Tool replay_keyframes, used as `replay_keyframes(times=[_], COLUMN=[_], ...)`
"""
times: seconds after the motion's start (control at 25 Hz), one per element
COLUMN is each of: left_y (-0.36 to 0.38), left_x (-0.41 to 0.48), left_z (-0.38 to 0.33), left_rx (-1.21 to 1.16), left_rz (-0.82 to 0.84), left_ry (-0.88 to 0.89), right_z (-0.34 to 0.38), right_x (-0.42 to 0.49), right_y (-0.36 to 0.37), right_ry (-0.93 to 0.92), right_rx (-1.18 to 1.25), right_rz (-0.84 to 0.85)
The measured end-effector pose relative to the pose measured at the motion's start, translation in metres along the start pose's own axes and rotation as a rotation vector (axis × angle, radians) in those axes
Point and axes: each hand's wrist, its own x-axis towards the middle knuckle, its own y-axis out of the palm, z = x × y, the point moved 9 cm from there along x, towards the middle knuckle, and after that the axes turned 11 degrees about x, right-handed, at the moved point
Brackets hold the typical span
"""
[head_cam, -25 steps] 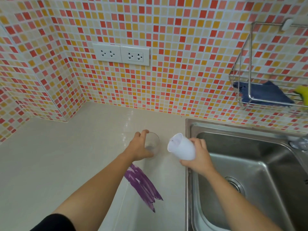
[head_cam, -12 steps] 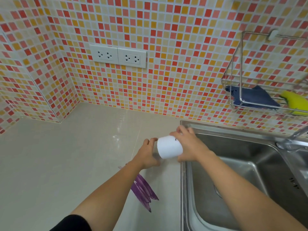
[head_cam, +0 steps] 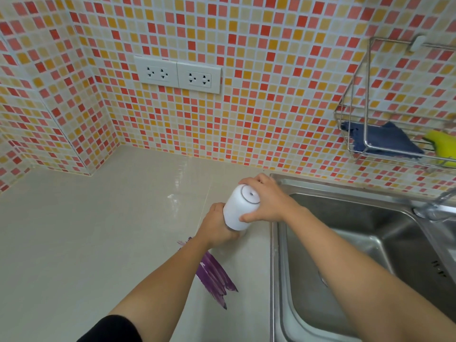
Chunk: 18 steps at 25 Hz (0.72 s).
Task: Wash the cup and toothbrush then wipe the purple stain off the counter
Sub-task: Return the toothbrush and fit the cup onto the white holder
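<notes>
My right hand [head_cam: 270,203] grips a white cup [head_cam: 235,214] turned upside down, its ringed base facing up, at the counter's edge beside the sink. My left hand [head_cam: 217,227] is wrapped around the lower end of the white cup, where a clear glass [head_cam: 243,233] stands on the counter, almost fully hidden under the cup. The purple stain [head_cam: 214,275] is a streaky smear on the beige counter [head_cam: 98,230], just below my left wrist. No toothbrush is in sight.
A steel sink [head_cam: 345,243] fills the right side, with a faucet [head_cam: 439,203] at its far right. A wire rack [head_cam: 365,144] on the tiled wall holds a blue cloth [head_cam: 380,139] and a yellow sponge [head_cam: 441,144]. Two sockets [head_cam: 177,74] sit on the wall.
My right hand has tipped the white cup from sideways to upside down and moved it left over the clear glass. My left hand has stayed on the glass.
</notes>
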Motion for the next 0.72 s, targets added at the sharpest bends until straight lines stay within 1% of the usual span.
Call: replay_keyframes(times=[0.12, 0.2, 0.24, 0.28, 0.4, 0.44, 0.52, 0.6, 0.72], left_y=[0.004, 0.002, -0.001, -0.003, -0.008, -0.008, -0.006, -0.002, 0.000], left_x=[0.002, 0.001, -0.003, -0.004, -0.005, -0.005, -0.004, -0.002, 0.001], left_z=[0.009, 0.011, 0.006, 0.002, -0.006, -0.007, -0.007, -0.004, 0.002], left_rx=[-0.039, -0.049, -0.063, -0.078, -0.101, -0.107, -0.118, -0.152, -0.169], left_rz=[-0.016, -0.029, -0.028, -0.022, 0.002, 0.008, 0.016, 0.009, -0.011], left_ry=[0.020, 0.031, 0.056, 0.072, 0.094, 0.111, 0.123, 0.122, 0.108], right_z=[0.004, 0.007, 0.007, 0.006, -0.012, -0.017, -0.023, -0.024, -0.031], right_x=[0.007, 0.010, 0.011, 0.011, 0.004, 0.001, -0.001, 0.001, 0.001], right_y=[0.011, 0.017, 0.017, 0.015, 0.014, 0.013, 0.011, 0.009, 0.009], right_ry=[0.085, 0.110, 0.115, 0.118, 0.169, 0.175, 0.155, 0.134, 0.149], right_rx=[0.003, -0.009, 0.026, 0.105, 0.440, 0.494, 0.497, 0.467, 0.467], right_rz=[-0.028, -0.038, -0.026, 0.005, 0.168, 0.182, 0.142, 0.058, -0.070])
